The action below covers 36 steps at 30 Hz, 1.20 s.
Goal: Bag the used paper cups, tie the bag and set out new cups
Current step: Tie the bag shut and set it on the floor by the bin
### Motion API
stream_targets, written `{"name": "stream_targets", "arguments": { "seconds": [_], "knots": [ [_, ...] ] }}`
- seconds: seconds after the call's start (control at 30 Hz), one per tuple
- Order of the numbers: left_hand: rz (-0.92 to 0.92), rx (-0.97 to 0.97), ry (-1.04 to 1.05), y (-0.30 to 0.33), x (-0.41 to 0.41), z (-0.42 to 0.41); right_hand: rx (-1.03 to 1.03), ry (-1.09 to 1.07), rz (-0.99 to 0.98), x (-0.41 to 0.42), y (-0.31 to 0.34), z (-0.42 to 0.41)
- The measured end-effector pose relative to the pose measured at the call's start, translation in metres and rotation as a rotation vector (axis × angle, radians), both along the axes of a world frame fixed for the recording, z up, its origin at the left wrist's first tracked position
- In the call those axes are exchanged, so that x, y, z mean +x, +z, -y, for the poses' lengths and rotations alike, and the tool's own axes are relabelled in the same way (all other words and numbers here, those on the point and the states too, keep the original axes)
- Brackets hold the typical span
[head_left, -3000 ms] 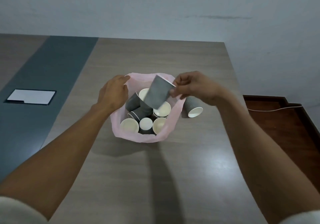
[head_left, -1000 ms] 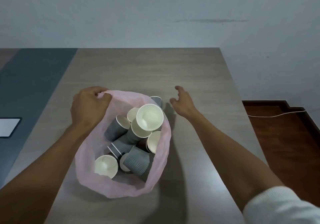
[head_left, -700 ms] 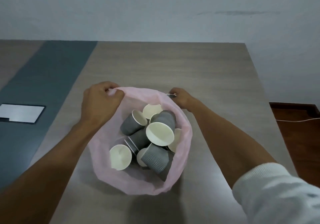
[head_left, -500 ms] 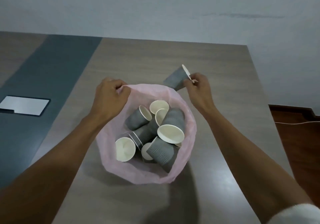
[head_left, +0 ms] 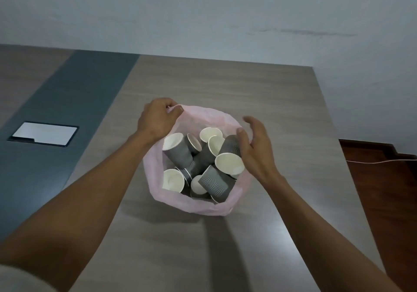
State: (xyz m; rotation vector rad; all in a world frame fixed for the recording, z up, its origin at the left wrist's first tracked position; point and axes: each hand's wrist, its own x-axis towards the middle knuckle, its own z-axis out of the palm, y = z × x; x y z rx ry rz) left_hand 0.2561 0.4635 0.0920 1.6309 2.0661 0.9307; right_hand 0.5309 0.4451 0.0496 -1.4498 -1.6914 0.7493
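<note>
Two bare forearms reach in from the near edge over the wood-grain surface [head_left: 225, 246], a pale sleeve showing at the near left corner. Between them stands the pink plastic bag [head_left: 194, 208], its mouth wide, resting on the surface. Inside it lies a jumble of grey ripple-wall paper cups [head_left: 214, 181], some on their sides, several showing cream-white interiors.

The right hand [head_left: 255, 149] hovers at the bag's right edge, its fingers [head_left: 250, 120] spread and curved, holding nothing; its thumb lies against or just beside one tilted cup, and I cannot tell which. Slightly farther off, the left hand [head_left: 158, 118] has its fingers [head_left: 176, 110] pinched on the far-left rim of the bag, lifting it.

To the far left, a dark grey strip runs along the surface with a rectangular cable hatch [head_left: 44, 133] set in it. Beyond everything rises a pale wall [head_left: 203, 14].
</note>
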Motion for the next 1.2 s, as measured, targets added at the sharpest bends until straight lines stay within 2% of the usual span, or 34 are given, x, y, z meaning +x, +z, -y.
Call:
{"name": "stream_targets", "arguments": {
  "seconds": [0.07,0.13,0.17,0.23,0.33,0.43,0.57,0.7,0.8,0.87,0.93,1.0,1.03,1.07,1.17,1.2],
  "knots": [
    [0.012,-0.012,0.000,0.000,-0.001,0.004,-0.375,-0.145,-0.112,0.012,-0.008,0.003],
    [0.085,-0.091,-0.004,-0.001,-0.003,0.009,-0.823,-0.207,-0.345,0.021,-0.013,0.013],
    [0.133,-0.167,-0.004,-0.001,-0.006,0.012,-0.971,-0.211,-0.444,0.026,-0.013,0.019],
    [0.209,-0.338,0.006,0.002,-0.011,0.020,-1.074,-0.182,-0.541,0.035,-0.013,0.028],
    [0.233,-0.432,-0.019,0.008,-0.015,0.032,-1.073,-0.110,-0.540,0.039,-0.008,0.040],
    [0.243,-0.467,-0.056,0.021,-0.015,0.043,-0.995,-0.082,-0.405,0.033,0.000,0.050],
    [0.205,-0.484,-0.038,0.051,-0.021,0.054,-0.658,-0.186,-0.125,0.029,0.018,0.060],
    [0.247,-0.371,-0.010,0.074,-0.030,0.061,-0.393,-0.241,0.173,0.049,0.047,0.052],
    [0.236,-0.240,0.065,0.085,-0.036,0.065,-0.220,-0.289,0.204,0.060,0.072,0.042],
    [0.252,-0.167,0.137,0.091,-0.037,0.067,-0.234,-0.232,0.196,0.066,0.084,0.040],
    [0.223,-0.115,0.193,0.097,-0.038,0.072,-0.383,-0.151,0.349,0.075,0.087,0.043],
    [0.130,-0.099,0.203,0.101,-0.041,0.081,-0.462,-0.200,0.474,0.086,0.089,0.049],
    [0.076,-0.106,0.204,0.102,-0.043,0.085,-0.479,-0.243,0.476,0.092,0.093,0.051],
    [0.036,-0.121,0.210,0.102,-0.044,0.089,-0.490,-0.286,0.376,0.095,0.097,0.050],
    [0.014,-0.233,0.214,0.099,-0.048,0.099,-0.628,-0.367,-0.280,0.091,0.117,0.052],
    [0.067,-0.275,0.207,0.099,-0.050,0.101,-0.660,-0.323,-0.332,0.090,0.123,0.054]
  ]
}}
